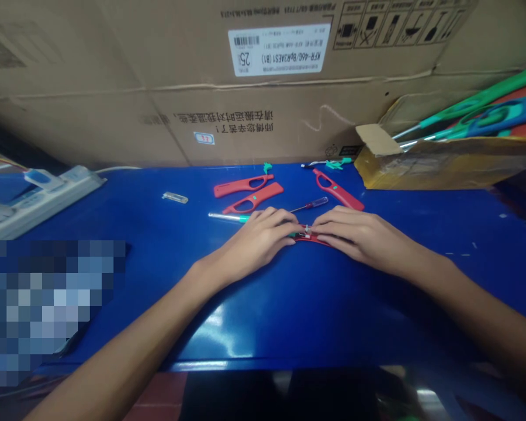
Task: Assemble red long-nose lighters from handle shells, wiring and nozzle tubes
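Observation:
Both hands grip an opened red lighter housing point(319, 238) at the middle of the blue table, its small inner parts showing between the fingertips. My left hand point(267, 233) is closed round its left part, where a metal tube point(222, 217) with a green collar sticks out. My right hand point(355, 231) pinches the right part with bent fingers, hiding that end. Just behind lies a screwdriver point(318, 203) with a clear purple handle. Loose red housing halves point(242, 185) lie farther back, with another red half point(339, 190) to the right.
A large cardboard box point(127, 126) walls off the back. At right stands an open carton point(421, 166) holding green, blue and red long lighters. A white power strip point(52, 196) is at left, near a small clear part point(175, 197). Small green parts point(334, 164) lie by the box.

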`<move>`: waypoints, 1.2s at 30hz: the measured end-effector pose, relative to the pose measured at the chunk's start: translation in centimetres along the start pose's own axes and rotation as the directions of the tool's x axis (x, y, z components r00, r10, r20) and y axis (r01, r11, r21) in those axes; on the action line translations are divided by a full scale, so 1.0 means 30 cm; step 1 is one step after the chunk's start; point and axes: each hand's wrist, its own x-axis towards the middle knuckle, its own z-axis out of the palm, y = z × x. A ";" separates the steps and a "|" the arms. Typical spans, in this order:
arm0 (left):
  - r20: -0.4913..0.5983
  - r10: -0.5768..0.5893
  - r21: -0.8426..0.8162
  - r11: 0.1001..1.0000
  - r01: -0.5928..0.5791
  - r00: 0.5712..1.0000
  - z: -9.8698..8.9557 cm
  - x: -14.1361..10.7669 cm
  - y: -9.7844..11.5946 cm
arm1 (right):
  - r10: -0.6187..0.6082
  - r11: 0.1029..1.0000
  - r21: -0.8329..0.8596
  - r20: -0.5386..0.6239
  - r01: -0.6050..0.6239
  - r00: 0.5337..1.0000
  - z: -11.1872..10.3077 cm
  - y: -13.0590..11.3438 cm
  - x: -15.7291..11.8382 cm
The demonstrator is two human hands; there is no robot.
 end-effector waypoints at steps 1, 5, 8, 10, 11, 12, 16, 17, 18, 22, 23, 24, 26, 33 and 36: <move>-0.003 0.001 0.000 1.000 -0.001 1.000 0.000 0.000 0.000 | -0.009 1.000 -0.005 -0.004 0.009 1.000 -0.001 0.001 0.000; -0.007 0.005 0.006 1.000 -0.005 1.000 0.002 0.000 -0.003 | -0.033 0.999 -0.009 -0.012 0.033 0.999 -0.002 0.003 0.002; 0.001 0.000 0.014 1.000 0.000 1.000 0.001 0.000 -0.002 | -0.036 0.999 -0.004 -0.007 0.036 0.999 -0.001 0.002 0.003; 0.006 -0.001 0.020 1.000 0.001 1.000 0.000 0.000 0.002 | -0.024 1.000 0.006 0.006 0.024 1.000 -0.001 0.001 0.003; 0.008 -0.002 0.023 1.000 0.002 1.000 0.000 0.001 0.004 | -0.015 1.000 0.011 0.013 0.015 1.000 -0.001 0.001 0.003; 0.009 -0.004 0.027 1.000 0.004 1.000 -0.001 0.001 0.007 | -0.005 1.000 0.016 0.018 0.005 1.000 -0.001 0.002 0.002; 0.004 -0.020 0.053 0.998 0.020 1.000 -0.003 0.003 0.019 | 0.031 0.999 0.040 0.068 -0.034 0.997 -0.007 0.017 -0.006; 0.005 -0.025 0.060 0.998 0.024 1.000 -0.004 0.004 0.022 | 0.036 0.998 0.048 0.087 -0.040 0.996 -0.010 0.021 -0.008; 0.007 -0.030 0.065 0.997 0.029 1.000 -0.005 0.004 0.024 | 0.040 0.998 0.053 0.102 -0.046 0.994 -0.011 0.026 -0.010; 0.010 -0.036 0.067 0.997 0.036 0.999 -0.005 0.004 0.029 | 0.046 0.998 0.045 0.093 -0.050 0.995 -0.012 0.032 -0.012; 0.008 -0.035 0.063 0.997 0.034 0.999 -0.004 0.004 0.029 | 0.042 0.998 0.043 0.083 -0.045 0.996 -0.011 0.033 -0.012; 0.004 -0.034 0.058 0.998 0.034 0.999 -0.002 0.003 0.030 | 0.036 0.998 0.043 0.070 -0.039 0.997 -0.012 0.033 -0.012; -0.006 -0.036 0.046 0.998 0.037 0.999 0.002 0.001 0.030 | 0.024 0.999 0.045 0.045 -0.026 0.999 -0.015 0.037 -0.012; -0.004 -0.060 0.026 0.998 0.060 0.998 -0.039 -0.022 0.003 | 0.002 0.999 0.053 0.022 -0.004 1.000 -0.041 0.055 -0.017; 0.014 -0.062 0.006 0.998 0.062 0.998 -0.066 -0.029 -0.005 | 0.015 0.999 0.038 0.002 -0.015 1.000 -0.040 0.038 -0.015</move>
